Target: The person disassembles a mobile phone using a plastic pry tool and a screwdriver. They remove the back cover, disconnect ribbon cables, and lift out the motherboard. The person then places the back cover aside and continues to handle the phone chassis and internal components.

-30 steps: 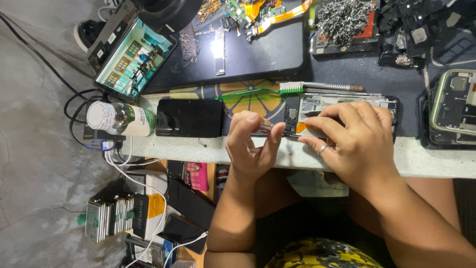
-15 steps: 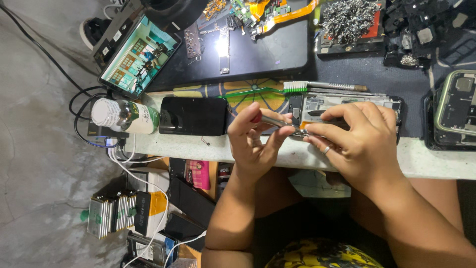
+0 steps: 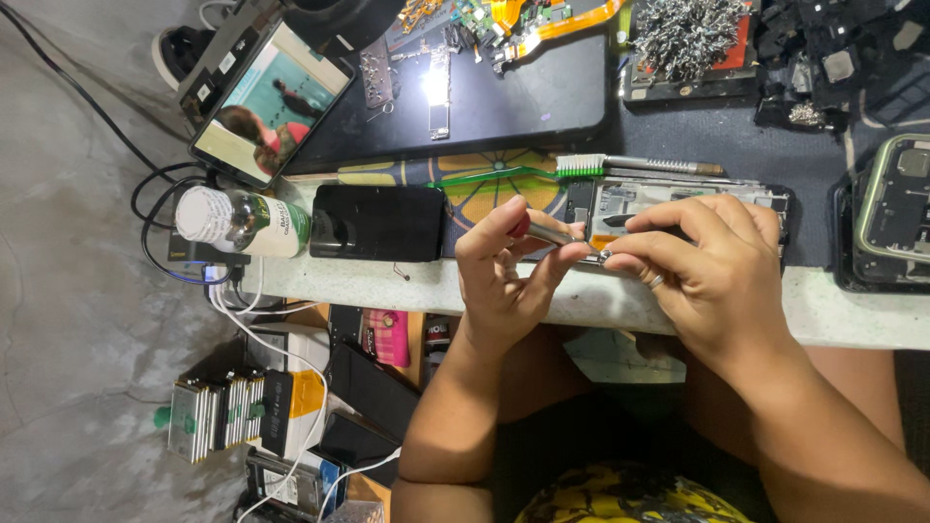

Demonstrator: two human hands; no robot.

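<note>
The left hand (image 3: 504, 281) pinches a small screwdriver (image 3: 550, 232), its tip at an open phone (image 3: 678, 199) on the table edge (image 3: 407, 286). The right hand (image 3: 707, 266) is curled over the phone, maybe pinching a tiny part. Farther back lie a black phone (image 3: 378, 223), a bottle (image 3: 242, 221) and a toothbrush (image 3: 542, 170).

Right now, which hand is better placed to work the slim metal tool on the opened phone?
Left, probably. The left hand grips the slim metal tool, tip at the opened phone; the right hand lies over the phone.
</note>
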